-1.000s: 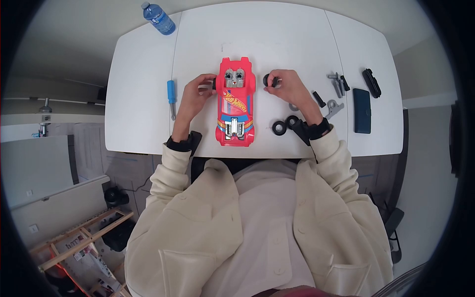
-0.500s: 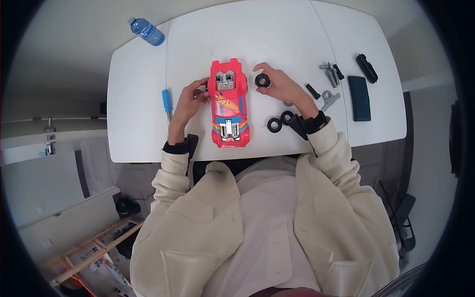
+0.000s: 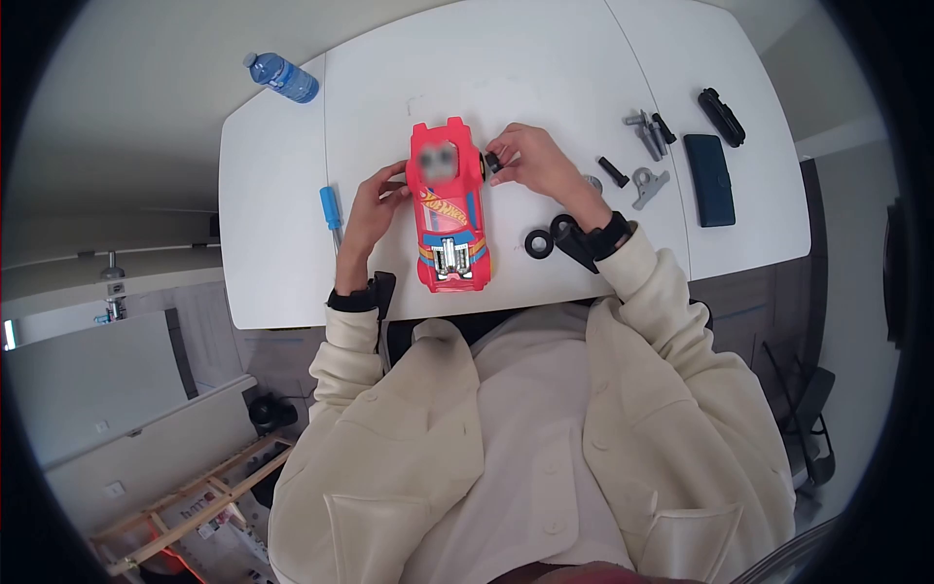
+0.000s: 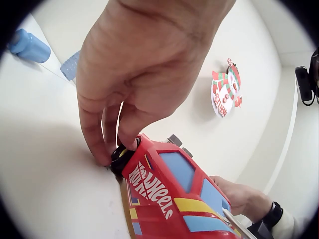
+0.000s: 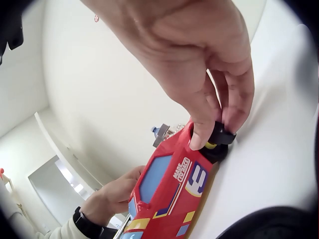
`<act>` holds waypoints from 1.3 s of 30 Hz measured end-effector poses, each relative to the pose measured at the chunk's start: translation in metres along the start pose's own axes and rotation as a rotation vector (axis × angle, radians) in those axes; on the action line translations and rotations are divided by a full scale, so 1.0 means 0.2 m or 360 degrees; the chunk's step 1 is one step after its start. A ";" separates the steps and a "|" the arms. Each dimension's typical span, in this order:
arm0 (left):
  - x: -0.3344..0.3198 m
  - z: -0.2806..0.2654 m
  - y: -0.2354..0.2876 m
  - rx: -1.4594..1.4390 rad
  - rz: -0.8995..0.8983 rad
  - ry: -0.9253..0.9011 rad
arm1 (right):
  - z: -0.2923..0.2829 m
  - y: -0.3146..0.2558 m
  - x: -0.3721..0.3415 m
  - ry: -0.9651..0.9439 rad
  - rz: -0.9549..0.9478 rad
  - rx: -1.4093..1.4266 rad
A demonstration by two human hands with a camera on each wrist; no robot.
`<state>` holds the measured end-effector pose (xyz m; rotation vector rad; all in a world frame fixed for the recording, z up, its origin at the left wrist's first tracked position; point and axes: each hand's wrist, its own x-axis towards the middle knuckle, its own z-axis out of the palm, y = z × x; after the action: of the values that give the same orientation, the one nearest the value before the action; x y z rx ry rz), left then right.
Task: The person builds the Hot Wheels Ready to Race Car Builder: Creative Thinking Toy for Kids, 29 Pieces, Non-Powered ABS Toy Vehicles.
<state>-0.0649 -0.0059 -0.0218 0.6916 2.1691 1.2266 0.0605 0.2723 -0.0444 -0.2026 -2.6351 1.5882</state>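
A red Hot Wheels toy car (image 3: 445, 209) sits lengthwise on the white table. My left hand (image 3: 377, 206) is at its far left corner; in the left wrist view, its thumb and fingers pinch the black wheel (image 4: 119, 160) there. Across the car, my right hand (image 3: 535, 161) pinches a black tyre (image 5: 224, 133) between thumb and fingers. The right wrist view has this tyre right against the car's side, overlapping a black wheel with a yellow ring. Part of that wheel is hidden behind the thumb and tyre.
Two loose black tyres (image 3: 538, 244) lie near my right wrist. Further right are a grey bracket (image 3: 647, 187), a black rod (image 3: 613, 172), grey bolts (image 3: 646, 136), a dark wallet-like case (image 3: 709, 180) and a black tool (image 3: 721, 117). A blue screwdriver (image 3: 330, 206) and water bottle (image 3: 282, 78) are left.
My right hand has turned the tyre and brought it left, from beside the car up to its right side. The left hand stays at the left wheel. The head view has shifted slightly.
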 end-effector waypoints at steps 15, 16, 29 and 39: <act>-0.02 -0.02 -0.06 -0.0181 0.0027 -0.0027 | 0.02 -0.03 -0.03 0.0028 0.0168 0.0245; -0.02 -0.02 -0.07 -0.0201 0.0040 -0.0047 | 0.03 -0.03 -0.02 0.0060 0.0144 0.0216; -0.01 -0.01 -0.02 -0.0148 -0.0013 0.0006 | 0.05 -0.01 -0.03 0.0145 0.0158 0.0600; -0.01 -0.02 -0.02 -0.0267 0.0005 0.0015 | 0.04 -0.03 -0.03 0.0229 0.0179 0.0457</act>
<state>-0.0660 -0.0113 -0.0238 0.6199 2.0445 1.3973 0.0641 0.2614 -0.0422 -0.4368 -2.2936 1.8843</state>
